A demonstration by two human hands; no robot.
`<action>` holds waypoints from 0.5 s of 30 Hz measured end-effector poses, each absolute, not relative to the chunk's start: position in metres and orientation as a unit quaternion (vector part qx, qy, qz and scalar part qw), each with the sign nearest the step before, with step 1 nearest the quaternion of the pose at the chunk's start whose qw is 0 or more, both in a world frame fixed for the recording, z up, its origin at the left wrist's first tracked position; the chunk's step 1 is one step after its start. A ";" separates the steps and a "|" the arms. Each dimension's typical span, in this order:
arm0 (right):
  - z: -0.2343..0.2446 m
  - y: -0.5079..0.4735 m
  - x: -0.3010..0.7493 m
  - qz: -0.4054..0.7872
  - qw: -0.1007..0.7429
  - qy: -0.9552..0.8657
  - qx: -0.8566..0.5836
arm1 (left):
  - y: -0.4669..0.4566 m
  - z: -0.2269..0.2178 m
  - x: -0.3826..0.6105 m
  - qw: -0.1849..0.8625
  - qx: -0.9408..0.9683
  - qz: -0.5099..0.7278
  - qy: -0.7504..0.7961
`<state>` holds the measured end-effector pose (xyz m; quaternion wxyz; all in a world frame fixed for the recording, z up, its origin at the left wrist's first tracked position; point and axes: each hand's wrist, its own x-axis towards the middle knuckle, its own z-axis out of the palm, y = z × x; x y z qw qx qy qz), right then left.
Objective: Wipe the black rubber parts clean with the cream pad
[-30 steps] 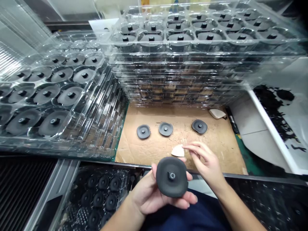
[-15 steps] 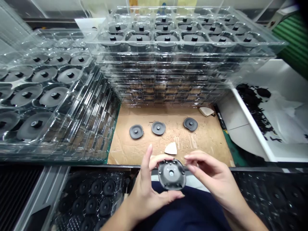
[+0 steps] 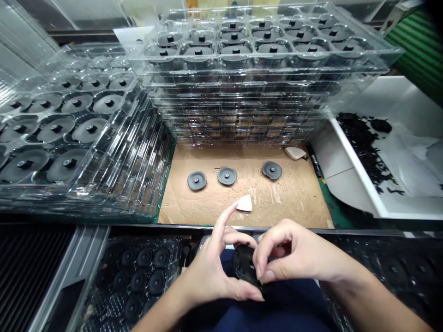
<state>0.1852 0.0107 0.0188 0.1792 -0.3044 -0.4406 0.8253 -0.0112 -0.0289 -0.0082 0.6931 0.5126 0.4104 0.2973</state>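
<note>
My left hand holds a black rounded plastic cover by its edges, thumb below and fingers above, with the index finger stretched up. The cover is tilted, its face now dark. My right hand is closed in a pinch over the cover's right side and hides that part of it; whether a small thing is between its fingertips I cannot make out. Beyond the hands, three dark grey rounded covers lie apart on the cardboard: a left one, a middle one and a right one.
A white wedge-shaped piece lies on the cardboard sheet. Stacked clear trays with grey covers stand behind, and another tray stack at left. A white bin with small black pieces is at right. A tray of black covers sits lower left.
My right hand has moved left onto the cover and closed in a pinch. The cover has tilted in my left hand and come slightly lower. The view has shifted a little.
</note>
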 end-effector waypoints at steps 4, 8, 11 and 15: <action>0.020 0.005 0.194 0.834 0.174 -0.417 -0.317 | -0.031 -0.006 -0.006 0.694 0.520 0.292 0.403; 0.020 -0.002 0.200 0.806 0.191 -0.450 -0.334 | -0.032 -0.006 -0.001 0.683 0.533 0.287 0.410; 0.019 -0.008 0.204 0.792 0.210 -0.449 -0.357 | -0.033 -0.006 0.002 0.663 0.549 0.301 0.410; 0.017 -0.015 0.209 0.768 0.248 -0.435 -0.401 | -0.031 -0.004 0.006 0.636 0.571 0.337 0.395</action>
